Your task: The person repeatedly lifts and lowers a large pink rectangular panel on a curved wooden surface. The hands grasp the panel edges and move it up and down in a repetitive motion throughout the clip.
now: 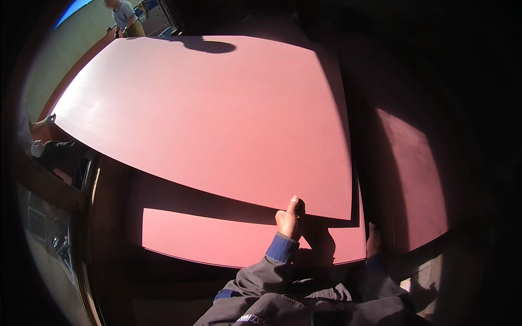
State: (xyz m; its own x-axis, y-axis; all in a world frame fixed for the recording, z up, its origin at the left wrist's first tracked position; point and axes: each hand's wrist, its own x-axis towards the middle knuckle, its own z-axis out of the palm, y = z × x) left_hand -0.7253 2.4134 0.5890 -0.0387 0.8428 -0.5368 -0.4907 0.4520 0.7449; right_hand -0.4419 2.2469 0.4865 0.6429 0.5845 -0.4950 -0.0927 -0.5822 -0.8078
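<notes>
A large, thin, pinkish-red sheet (217, 119) spans the middle of the view, tilted and lit by sun. My left hand (290, 220) grips its near edge close to the right corner, thumb on top and fingers hidden underneath. Below it lies another pinkish-red sheet (201, 239), partly shaded by the upper one. In deep shadow, my right hand (373, 240) is beside the right end of that lower sheet; its fingers are too dark to make out. At the far left a co-worker's hand (50, 118) touches the upper sheet's corner.
Another person (126, 20) stands at the upper sheet's far left corner, hands near its edge. To the right, a further pinkish-red surface (416, 179) is half in shadow. A dark frame bar (49, 182) runs along the left, beside a pale wall (68, 65).
</notes>
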